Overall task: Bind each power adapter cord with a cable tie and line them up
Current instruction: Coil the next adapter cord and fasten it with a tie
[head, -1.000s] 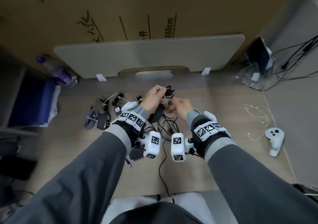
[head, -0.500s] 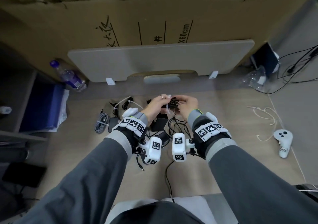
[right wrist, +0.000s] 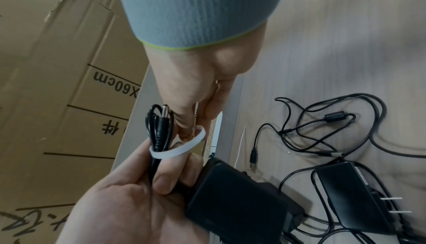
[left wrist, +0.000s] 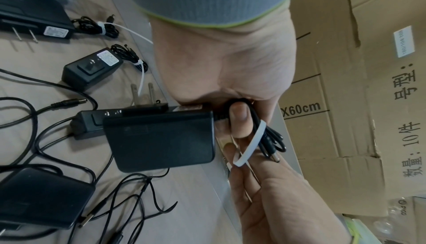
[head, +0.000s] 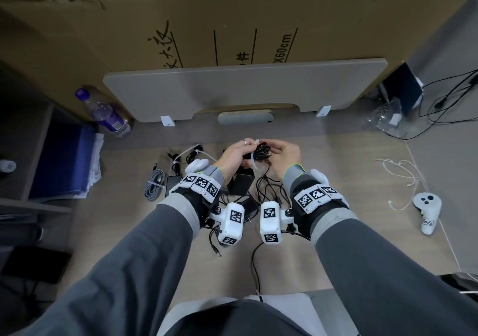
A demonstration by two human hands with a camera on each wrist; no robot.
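Both hands meet above the table's middle. My right hand [head: 282, 152] [right wrist: 129, 202] grips a coiled black cord [head: 261, 152] [left wrist: 269, 138] [right wrist: 159, 129], its thumb pressed on the coil by the adapter. The black power adapter [head: 241, 183] [left wrist: 161, 138] [right wrist: 237, 202] hangs below from that cord. A white cable tie [head: 254, 165] [left wrist: 253, 142] [right wrist: 184, 147] loops loosely around the coil, and my left hand [head: 232, 157] [left wrist: 248, 202] [right wrist: 196, 87] pinches it. Two tied adapters [left wrist: 92, 69] [left wrist: 34, 20] lie to the left.
Untied adapters [head: 248, 204] [right wrist: 350, 193] with tangled black cords lie under my wrists. A grey braided cable [head: 154, 185], a water bottle [head: 108, 116] and blue folders [head: 62, 160] are on the left. A white controller [head: 426, 211] and white strings [head: 398, 170] lie right. A grey board [head: 245, 85] and cardboard stand behind.
The hands stay together on the cord bundle. The right hand's fingers have come closer around the coil, and the head view has tilted upward a little.
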